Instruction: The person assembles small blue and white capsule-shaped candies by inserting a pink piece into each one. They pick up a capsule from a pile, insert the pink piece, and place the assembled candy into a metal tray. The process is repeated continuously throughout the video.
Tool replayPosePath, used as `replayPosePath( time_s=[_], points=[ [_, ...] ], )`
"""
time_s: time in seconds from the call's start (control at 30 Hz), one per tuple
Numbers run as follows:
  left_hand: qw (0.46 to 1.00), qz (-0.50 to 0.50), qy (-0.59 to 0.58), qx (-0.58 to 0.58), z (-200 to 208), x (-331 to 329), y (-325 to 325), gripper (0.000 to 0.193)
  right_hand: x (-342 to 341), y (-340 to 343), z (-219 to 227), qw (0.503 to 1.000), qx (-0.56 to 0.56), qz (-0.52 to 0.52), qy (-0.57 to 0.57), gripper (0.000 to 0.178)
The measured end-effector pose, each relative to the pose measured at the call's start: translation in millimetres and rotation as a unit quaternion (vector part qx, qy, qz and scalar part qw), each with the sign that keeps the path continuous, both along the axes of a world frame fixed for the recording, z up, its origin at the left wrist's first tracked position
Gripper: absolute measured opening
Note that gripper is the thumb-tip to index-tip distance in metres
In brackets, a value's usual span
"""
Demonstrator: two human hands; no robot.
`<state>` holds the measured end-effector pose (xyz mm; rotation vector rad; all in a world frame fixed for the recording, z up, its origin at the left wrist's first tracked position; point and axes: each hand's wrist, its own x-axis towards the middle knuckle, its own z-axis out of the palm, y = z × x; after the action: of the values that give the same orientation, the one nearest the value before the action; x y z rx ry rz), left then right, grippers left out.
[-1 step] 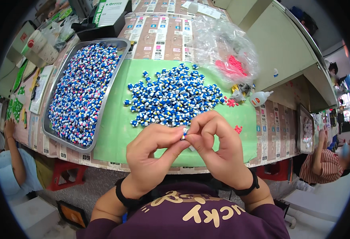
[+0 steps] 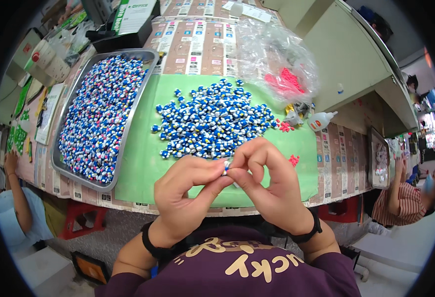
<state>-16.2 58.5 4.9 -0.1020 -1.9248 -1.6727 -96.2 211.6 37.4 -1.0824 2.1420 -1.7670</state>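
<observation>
A small blue-and-white piece [image 2: 226, 169] is pinched between the thumb and forefinger of my left hand [image 2: 187, 190]. The fingertips of my right hand [image 2: 272, 185] close on the same piece from the other side, hiding most of it. Just beyond my fingers, a loose heap of similar small blue-and-white pieces [image 2: 207, 121], some with yellow spots, lies on a green sheet [image 2: 138, 173]. Small pink bits [image 2: 293, 160] lie on the sheet to the right of my right hand, with more near the heap's right edge.
At left stands a metal tray [image 2: 109, 187] full of blue, white and pink pieces. A white squeeze bottle [image 2: 321, 120] and a clear plastic bag [image 2: 257, 54] holding pink bits are at right, beside a pale cabinet [image 2: 348, 49]. Other people sit at both sides.
Both hands stay together in the same pinch. The small piece looks slightly turned between the fingertips, showing more white; the whole view has shifted a little.
</observation>
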Motion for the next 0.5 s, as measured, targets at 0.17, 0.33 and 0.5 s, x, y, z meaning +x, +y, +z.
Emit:
replayPosePath(
  time_s=[0.17,0.33,0.5],
  points=[
    [0.99,0.009,0.024,-0.138,6,6,-15,0.022,-27,25,7,0.997,0.055,0.038,-0.048,0.034],
    [0.962,0.234,-0.009,-0.138,-24,35,-104,0.016,-64,92,-12,0.968,0.189,-0.139,0.087,0.015],
    [0.888,0.372,-0.162,-0.214,-21,53,-153,0.013,-65,113,-28,0.936,0.333,-0.103,0.052,0.013]
  ],
)
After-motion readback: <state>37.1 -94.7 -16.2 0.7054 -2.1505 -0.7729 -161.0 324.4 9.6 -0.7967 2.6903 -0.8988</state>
